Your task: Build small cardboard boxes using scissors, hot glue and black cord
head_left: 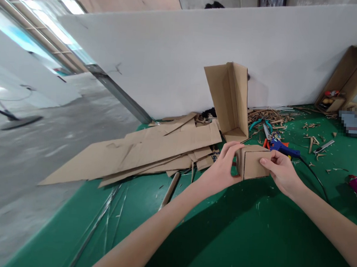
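Between my two hands, above the green table, is a small cardboard box (256, 164). My left hand (224, 167) grips its left side, thumb below and fingers over the top edge. The right side is pinched by my right hand (280, 170), with the thumb flat on the face toward me. Just behind the box lies a blue glue gun (284, 149) with a black cord. A tall folded cardboard piece (232, 100) stands upright behind my left hand. The far side of the small box is hidden.
Flat cardboard sheets (162, 148) pile up at the left, some overhanging the green table (250, 241). Cutting pliers (267, 130), a utility knife (324, 146) and cardboard scraps lie at the back right. A white partition (170, 61) runs behind; a larger cardboard box (345, 78) leans there.
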Motion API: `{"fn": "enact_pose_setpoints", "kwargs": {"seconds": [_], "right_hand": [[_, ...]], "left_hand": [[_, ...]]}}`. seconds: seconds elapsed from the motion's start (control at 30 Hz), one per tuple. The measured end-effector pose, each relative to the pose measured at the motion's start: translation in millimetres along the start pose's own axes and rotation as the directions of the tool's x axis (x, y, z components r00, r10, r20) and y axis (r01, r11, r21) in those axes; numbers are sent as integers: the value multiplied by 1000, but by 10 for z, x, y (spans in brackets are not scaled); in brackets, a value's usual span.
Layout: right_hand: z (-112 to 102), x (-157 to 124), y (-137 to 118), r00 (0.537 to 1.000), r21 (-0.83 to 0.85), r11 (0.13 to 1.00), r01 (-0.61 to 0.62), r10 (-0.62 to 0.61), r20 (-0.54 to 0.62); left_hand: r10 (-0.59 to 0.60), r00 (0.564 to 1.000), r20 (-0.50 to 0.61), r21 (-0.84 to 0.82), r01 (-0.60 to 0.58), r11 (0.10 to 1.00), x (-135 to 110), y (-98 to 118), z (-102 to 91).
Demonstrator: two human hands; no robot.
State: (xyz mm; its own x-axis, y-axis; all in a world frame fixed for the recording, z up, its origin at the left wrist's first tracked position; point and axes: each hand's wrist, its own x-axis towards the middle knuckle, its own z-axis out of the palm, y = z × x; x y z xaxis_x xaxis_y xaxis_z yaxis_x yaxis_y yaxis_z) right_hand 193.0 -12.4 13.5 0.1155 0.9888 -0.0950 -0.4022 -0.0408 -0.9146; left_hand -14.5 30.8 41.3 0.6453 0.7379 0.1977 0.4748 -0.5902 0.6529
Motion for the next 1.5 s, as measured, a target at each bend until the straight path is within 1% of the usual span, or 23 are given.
{"fn": "enact_pose_setpoints", "kwargs": {"seconds": [0.63, 0.8, 1.1, 1.23, 1.33, 1.43, 1.5], "right_hand": [[-11, 20, -11, 1000, -50, 999, 18, -19, -21], [-23, 26, 16, 999, -71, 997, 38, -38, -10], [-25, 27, 48, 999, -98, 995, 32, -33, -12], [-17, 24, 58, 999, -112, 993, 33, -35, -13], [-20, 11, 55, 999, -113, 993, 36, -35, 7], [-26, 2, 50, 999, -110, 993, 41, -38, 30], [-28, 2, 49, 998, -108, 993, 48, -45, 32]], "left_hand": [[43, 998, -54, 22, -42, 999, -9, -18, 33], [44, 999, -32, 20, -43, 999, -7, -31, 44], [31, 999, -19, 30, -31, 999, -10, -45, 45], [64, 998, -16, 43, -63, 997, 3, -35, 23], [96, 995, -14, 70, -95, 993, 12, -26, 1], [115, 993, -14, 150, -111, 982, 7, -22, -11], [157, 987, -17, 204, -150, 967, -2, -24, -8]]}}
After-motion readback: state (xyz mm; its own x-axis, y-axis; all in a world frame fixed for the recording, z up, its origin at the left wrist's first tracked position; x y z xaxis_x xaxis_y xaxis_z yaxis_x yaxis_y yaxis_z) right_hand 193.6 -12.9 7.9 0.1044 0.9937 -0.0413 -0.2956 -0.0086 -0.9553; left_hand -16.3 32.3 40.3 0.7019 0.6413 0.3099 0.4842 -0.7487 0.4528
